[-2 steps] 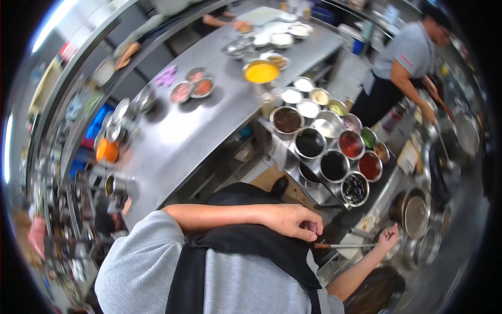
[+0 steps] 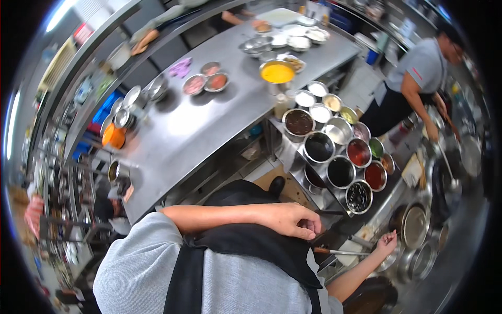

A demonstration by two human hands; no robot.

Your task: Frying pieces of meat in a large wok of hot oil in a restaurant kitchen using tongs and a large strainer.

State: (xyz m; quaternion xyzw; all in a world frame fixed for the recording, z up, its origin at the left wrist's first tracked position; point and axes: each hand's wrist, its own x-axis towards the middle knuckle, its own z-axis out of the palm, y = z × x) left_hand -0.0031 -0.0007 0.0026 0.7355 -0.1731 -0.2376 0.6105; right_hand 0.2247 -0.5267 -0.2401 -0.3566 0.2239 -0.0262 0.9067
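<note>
Steel pots [image 2: 298,138] around three o'clock stand already filled, while the left hand [image 2: 291,220] at five and right hand [image 2: 387,242] at four curl their fingers, any grip unclear.

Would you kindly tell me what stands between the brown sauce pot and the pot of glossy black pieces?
The head view shows a pot with dark contents, then a second such pot.
</note>
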